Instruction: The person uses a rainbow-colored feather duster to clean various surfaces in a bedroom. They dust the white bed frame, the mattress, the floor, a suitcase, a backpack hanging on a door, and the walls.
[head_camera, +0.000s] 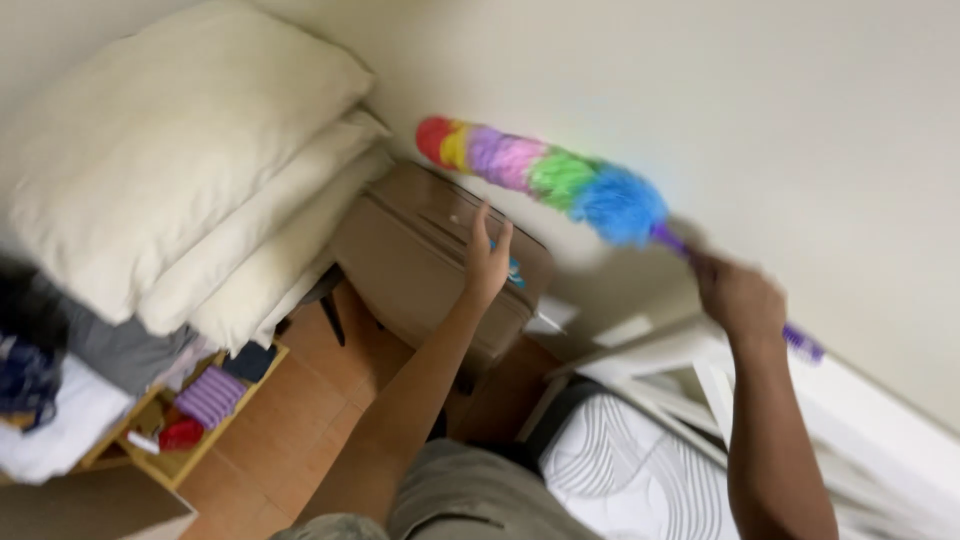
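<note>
My right hand (738, 296) grips the purple handle of a rainbow feather duster (545, 172), whose fluffy head is raised against the pale wall above a brown suitcase (400, 250). The duster's head runs from red at its tip through yellow, purple, pink and green to blue near the handle. My left hand (487, 258) is stretched forward with fingers spread, resting on or just above the top edge of the suitcase. It holds nothing. The picture is blurred by motion.
Three cream pillows (190, 170) are stacked at the left over a wooden shelf (180, 465) holding folded cloths. A white bed frame (690, 360) and mattress (630, 475) sit at the lower right. Orange floor tiles (300, 420) lie between them.
</note>
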